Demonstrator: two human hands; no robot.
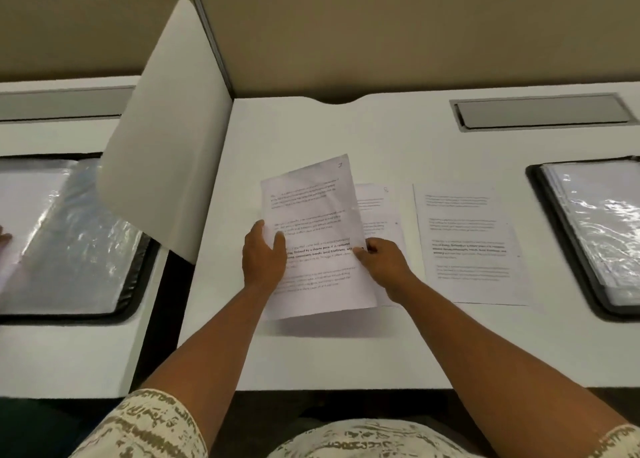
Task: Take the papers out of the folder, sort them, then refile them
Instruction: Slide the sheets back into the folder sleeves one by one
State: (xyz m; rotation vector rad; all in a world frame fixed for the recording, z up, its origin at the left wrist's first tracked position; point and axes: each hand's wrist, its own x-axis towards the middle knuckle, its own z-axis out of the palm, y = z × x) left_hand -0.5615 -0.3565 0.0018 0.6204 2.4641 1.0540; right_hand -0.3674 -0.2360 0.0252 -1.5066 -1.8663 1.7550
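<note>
Both hands hold one printed sheet (317, 236) tilted above the white table (311, 350): the left hand (263, 255) grips its left edge with the thumb on top, and the right hand (381, 262) pinches its right edge. Under it a second sheet (379, 215) lies flat, partly covered, and a third sheet (469, 246) lies just to the right, apart. The open black folder (568, 246) with shiny plastic sleeves rests at the table's right edge. A white divider (166, 139) stands at the left, with another folder (69, 236) on the neighbouring table beyond it
</note>
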